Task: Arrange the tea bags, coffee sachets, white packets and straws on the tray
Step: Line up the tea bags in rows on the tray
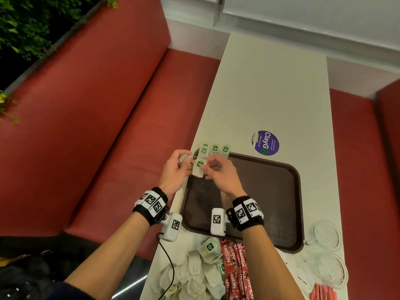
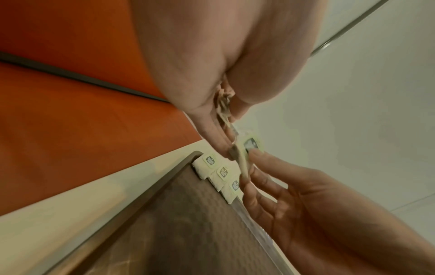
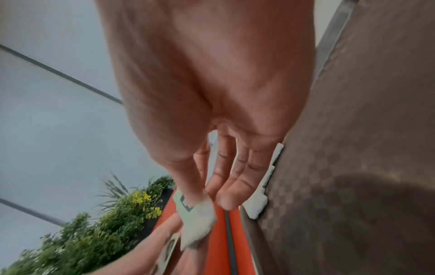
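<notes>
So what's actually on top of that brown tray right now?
Three tea bags lie in a row along the far edge of the tray. A fourth tea bag is held above it between the left hand and right hand. The hands and wrist cameras hide part of its surface.

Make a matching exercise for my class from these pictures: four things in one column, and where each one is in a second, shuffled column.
Column 1
1. row of three tea bags
2. tea bag with the green tag
3. red coffee sachets
4. purple round sticker

Column 2
A. on the table, beyond the far rim of the tray
B. held up between the left hand and right hand
C. lined up along the tray's far edge
D. heaped on the table at the near side of the tray

Pairs: 1-C, 2-B, 3-D, 4-A
</notes>
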Action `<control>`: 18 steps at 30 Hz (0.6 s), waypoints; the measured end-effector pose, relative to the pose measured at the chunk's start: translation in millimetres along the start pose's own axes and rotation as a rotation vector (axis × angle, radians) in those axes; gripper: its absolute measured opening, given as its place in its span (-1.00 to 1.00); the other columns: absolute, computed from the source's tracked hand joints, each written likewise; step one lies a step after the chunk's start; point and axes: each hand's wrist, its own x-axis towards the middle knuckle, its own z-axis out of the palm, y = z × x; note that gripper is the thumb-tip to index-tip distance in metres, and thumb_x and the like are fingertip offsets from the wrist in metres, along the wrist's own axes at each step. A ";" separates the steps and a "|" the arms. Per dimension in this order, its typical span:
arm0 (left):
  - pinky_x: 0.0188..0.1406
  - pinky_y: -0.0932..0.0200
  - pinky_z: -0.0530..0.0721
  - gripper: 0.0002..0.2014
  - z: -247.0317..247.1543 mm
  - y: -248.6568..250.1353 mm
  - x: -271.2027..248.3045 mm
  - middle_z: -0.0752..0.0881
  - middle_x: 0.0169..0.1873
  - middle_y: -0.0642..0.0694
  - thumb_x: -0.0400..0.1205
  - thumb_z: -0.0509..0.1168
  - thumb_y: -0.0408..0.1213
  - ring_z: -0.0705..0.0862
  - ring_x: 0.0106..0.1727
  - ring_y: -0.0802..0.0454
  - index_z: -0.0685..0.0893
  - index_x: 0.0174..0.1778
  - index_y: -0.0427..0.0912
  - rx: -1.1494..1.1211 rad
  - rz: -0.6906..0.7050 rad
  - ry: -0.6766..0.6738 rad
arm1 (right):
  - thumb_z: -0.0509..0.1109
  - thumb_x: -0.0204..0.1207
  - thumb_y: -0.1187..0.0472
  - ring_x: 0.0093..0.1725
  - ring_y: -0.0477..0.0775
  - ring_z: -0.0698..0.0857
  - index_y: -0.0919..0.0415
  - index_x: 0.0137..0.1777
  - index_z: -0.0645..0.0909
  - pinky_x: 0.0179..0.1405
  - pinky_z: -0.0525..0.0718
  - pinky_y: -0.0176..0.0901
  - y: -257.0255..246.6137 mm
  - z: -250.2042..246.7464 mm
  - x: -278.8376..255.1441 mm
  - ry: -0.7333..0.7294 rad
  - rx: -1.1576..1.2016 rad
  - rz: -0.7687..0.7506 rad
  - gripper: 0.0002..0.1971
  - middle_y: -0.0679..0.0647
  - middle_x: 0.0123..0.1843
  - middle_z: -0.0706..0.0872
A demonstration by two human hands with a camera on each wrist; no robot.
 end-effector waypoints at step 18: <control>-0.11 0.00 0.75 -0.86 -23.1 -7.7 -9.3 0.82 -0.08 -0.07 0.80 0.43 -0.01 0.70 -0.09 0.07 0.82 0.13 0.05 0.122 -0.017 0.046 | 0.62 0.67 0.23 -0.05 0.12 0.81 0.14 0.12 0.72 0.12 0.72 -0.05 27.8 -25.7 77.9 0.171 -0.380 0.027 -0.86 -0.04 -0.17 0.78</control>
